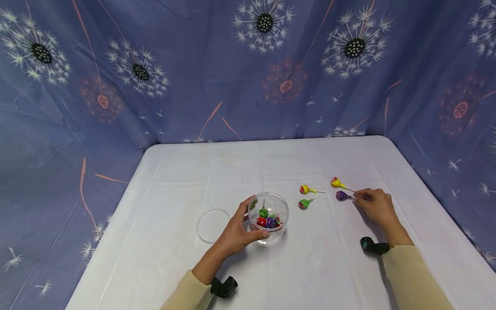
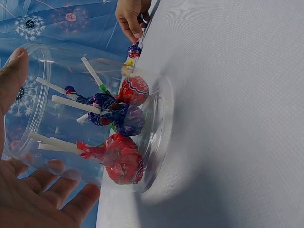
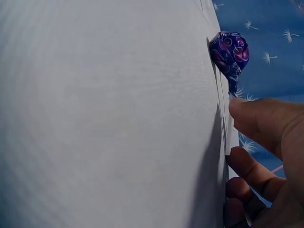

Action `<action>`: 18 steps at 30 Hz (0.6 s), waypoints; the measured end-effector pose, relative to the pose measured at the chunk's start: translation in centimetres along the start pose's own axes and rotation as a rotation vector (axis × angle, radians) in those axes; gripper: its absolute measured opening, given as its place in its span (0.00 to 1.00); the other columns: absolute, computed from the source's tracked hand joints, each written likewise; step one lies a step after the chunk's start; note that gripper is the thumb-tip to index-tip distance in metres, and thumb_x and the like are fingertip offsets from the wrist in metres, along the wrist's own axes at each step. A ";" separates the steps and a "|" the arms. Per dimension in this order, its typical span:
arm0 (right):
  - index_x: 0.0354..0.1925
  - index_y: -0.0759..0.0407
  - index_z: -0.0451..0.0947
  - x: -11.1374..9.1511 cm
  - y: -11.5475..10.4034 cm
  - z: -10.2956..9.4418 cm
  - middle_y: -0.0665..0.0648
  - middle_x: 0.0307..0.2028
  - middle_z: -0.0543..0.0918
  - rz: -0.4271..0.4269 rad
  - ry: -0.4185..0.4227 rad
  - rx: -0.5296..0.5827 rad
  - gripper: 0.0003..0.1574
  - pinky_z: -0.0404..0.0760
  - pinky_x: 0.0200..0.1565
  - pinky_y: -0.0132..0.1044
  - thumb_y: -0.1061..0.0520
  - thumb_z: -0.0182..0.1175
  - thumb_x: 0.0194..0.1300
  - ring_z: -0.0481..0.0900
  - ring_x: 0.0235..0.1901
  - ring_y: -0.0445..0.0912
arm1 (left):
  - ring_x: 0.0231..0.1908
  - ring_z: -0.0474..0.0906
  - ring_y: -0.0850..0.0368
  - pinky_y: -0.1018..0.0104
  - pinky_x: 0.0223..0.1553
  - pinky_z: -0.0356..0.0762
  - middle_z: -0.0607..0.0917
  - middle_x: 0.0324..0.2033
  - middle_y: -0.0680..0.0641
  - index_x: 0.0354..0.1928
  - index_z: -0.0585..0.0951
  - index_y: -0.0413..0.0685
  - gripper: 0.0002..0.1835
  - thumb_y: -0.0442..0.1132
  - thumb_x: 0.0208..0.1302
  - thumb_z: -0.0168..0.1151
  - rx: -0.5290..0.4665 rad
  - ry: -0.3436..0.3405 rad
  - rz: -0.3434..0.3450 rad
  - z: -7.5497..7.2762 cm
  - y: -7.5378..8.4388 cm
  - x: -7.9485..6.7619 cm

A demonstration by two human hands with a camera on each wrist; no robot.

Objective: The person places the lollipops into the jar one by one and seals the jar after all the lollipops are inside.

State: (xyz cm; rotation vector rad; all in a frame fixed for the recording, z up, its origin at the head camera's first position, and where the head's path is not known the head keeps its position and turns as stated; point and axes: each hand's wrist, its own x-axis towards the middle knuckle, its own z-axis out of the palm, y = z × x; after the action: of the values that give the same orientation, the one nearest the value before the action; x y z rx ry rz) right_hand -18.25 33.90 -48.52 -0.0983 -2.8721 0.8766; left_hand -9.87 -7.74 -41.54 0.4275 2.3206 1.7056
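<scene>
My left hand (image 1: 237, 236) grips a clear plastic jar (image 1: 267, 242) around its side, thumb in front and fingers behind. Inside the jar lie several wrapped lollipops, among them a red one (image 2: 124, 161), a purple one (image 1: 272, 222) and a green one (image 1: 263, 212), their sticks pointing toward the opening. Farther right, my right hand (image 1: 376, 207) pinches the white stick of another purple lollipop (image 3: 230, 53) at the table surface. Close beyond that lollipop lies a yellow one (image 1: 336, 182).
Between the jar and my right hand lie a second yellow lollipop (image 1: 305, 189) and a green lollipop (image 1: 304, 204). A clear round lid (image 1: 198, 226) rests left of the jar. White cloth covers the table (image 1: 174, 181); a blue patterned curtain (image 1: 217, 77) hangs behind it.
</scene>
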 end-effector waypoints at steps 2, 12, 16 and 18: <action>0.44 0.64 0.81 0.0 0.1 0.0 0.72 0.40 0.77 0.002 -0.008 -0.001 0.15 0.58 0.34 0.41 0.57 0.59 0.61 0.66 0.40 0.61 | 0.67 0.60 0.35 0.40 0.67 0.60 0.65 0.67 0.39 0.72 0.54 0.51 0.48 0.39 0.51 0.72 -0.002 0.001 -0.003 0.0 0.0 0.0; 0.39 0.63 0.84 0.2 0.7 0.4 0.68 0.35 0.78 -0.058 0.022 -0.031 0.10 0.56 0.35 0.42 0.61 0.60 0.58 0.68 0.38 0.57 | 0.68 0.59 0.35 0.41 0.67 0.59 0.64 0.68 0.39 0.72 0.53 0.50 0.49 0.39 0.52 0.72 0.001 -0.005 0.006 0.0 0.0 0.0; 0.38 0.63 0.83 0.0 0.5 0.4 0.68 0.35 0.78 -0.056 0.026 -0.025 0.09 0.55 0.35 0.42 0.60 0.60 0.60 0.67 0.38 0.57 | 0.68 0.60 0.37 0.42 0.67 0.59 0.64 0.68 0.40 0.72 0.52 0.49 0.50 0.39 0.51 0.72 0.008 -0.005 0.011 0.0 -0.1 0.0; 0.38 0.62 0.83 -0.2 0.3 0.3 0.69 0.36 0.78 -0.049 0.023 -0.017 0.09 0.54 0.35 0.41 0.60 0.59 0.61 0.66 0.39 0.57 | 0.68 0.60 0.36 0.42 0.67 0.60 0.64 0.68 0.40 0.72 0.52 0.49 0.50 0.40 0.51 0.72 0.010 -0.006 0.009 0.0 -0.1 0.0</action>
State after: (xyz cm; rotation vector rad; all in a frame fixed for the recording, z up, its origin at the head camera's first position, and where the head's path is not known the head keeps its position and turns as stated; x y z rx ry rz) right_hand -18.05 33.94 -48.94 -0.0400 -2.8478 0.8370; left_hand -9.89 -7.77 -41.64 0.4446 2.3271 1.6957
